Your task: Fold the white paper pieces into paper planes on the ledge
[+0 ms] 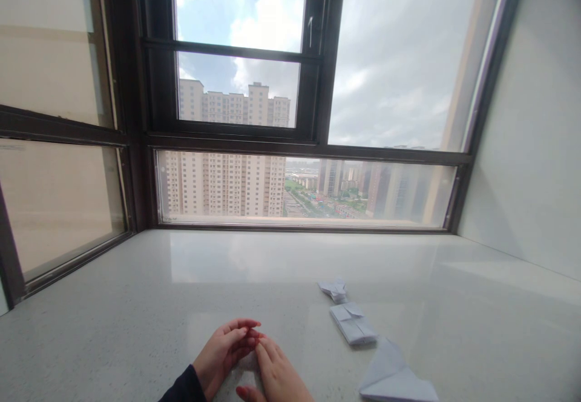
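Observation:
My left hand (223, 353) is held just above the pale speckled sill (113, 329) at the bottom centre, its fingers loosely curved and apart, with nothing seen in it. My right hand (278, 369) meets it at the fingertips, its fingers bent together and its thumb lower down; whether anything lies behind its fingers is hidden. To the right of my hands lie three folded white papers: a small pointed one (334, 290) farthest off, a flat rectangular one (353, 323) in the middle, and a larger triangular one (394, 375) nearest.
Dark window frames (236, 141) border the sill at the back and left, with tall buildings (227, 184) outside. A white wall (526, 148) rises on the right.

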Tool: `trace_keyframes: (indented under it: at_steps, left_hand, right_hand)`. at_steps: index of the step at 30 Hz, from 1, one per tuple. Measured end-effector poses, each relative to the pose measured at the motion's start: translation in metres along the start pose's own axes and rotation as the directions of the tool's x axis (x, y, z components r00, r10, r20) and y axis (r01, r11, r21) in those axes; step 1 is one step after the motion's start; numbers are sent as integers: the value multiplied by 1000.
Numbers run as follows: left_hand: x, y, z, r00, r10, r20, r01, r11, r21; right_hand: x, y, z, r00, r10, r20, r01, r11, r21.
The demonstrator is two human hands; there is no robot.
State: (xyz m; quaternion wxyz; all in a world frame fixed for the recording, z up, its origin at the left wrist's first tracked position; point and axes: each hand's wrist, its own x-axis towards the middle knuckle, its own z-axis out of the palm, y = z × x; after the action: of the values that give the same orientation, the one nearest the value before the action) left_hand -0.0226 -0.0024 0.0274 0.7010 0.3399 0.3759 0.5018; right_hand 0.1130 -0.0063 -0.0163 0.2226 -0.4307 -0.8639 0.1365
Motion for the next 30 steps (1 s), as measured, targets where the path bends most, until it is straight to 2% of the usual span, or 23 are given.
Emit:
trace_keyframes:
  at_steps: [21, 30]
  left_hand:
    - [2, 1, 0, 1000, -1, 0, 1, 1000, 5]
    - [-2, 1, 1, 1000, 8, 4, -8, 1000, 12]
  right_hand:
    - [-1, 1, 3, 1000, 2, -19, -2, 1000, -2]
    - [1, 4, 5, 999, -39, -33, 38, 999, -19]
